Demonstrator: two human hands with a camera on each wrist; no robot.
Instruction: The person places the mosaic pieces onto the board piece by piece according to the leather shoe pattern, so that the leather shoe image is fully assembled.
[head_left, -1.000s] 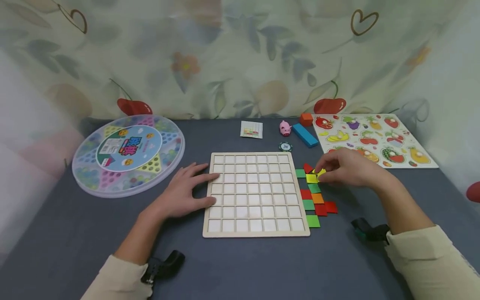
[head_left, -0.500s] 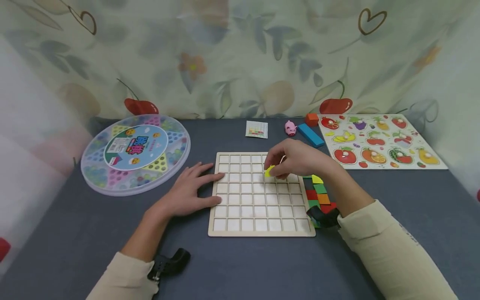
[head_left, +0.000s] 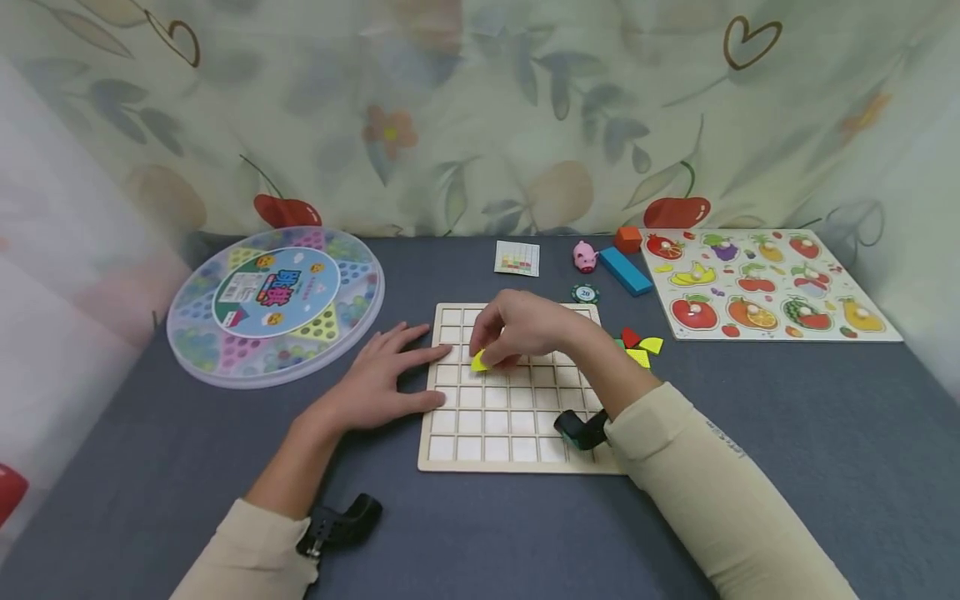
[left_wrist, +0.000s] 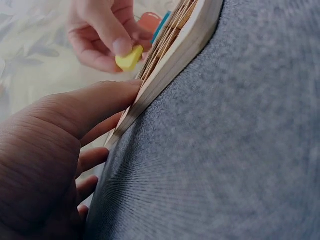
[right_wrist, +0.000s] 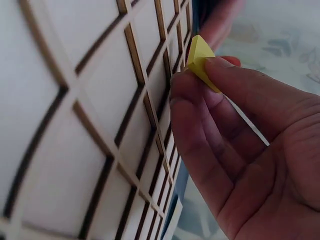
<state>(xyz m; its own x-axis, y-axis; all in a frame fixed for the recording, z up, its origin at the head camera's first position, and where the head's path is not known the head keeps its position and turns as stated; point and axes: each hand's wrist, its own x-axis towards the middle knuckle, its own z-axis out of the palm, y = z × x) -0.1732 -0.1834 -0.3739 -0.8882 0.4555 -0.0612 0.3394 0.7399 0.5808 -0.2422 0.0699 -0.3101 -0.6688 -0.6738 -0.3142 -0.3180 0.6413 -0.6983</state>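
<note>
A grey cloth-covered table is seen from the head view, backed by a floral curtain. A wooden grid board lies at its centre. The left hand is laid flat, fingers spread, against the board's left edge. A yellow tile is pinched by the right hand over the board's upper-left cells. Loose coloured tiles lie just right of the board; a round marble game case and a fruit puzzle sit to either side.

From the left wrist view, the board's edge is touched by the straight left-hand fingers, with the yellow tile held above.

From the right wrist view, the tile is pinched between thumb and fingertips, close above the grid.
</note>
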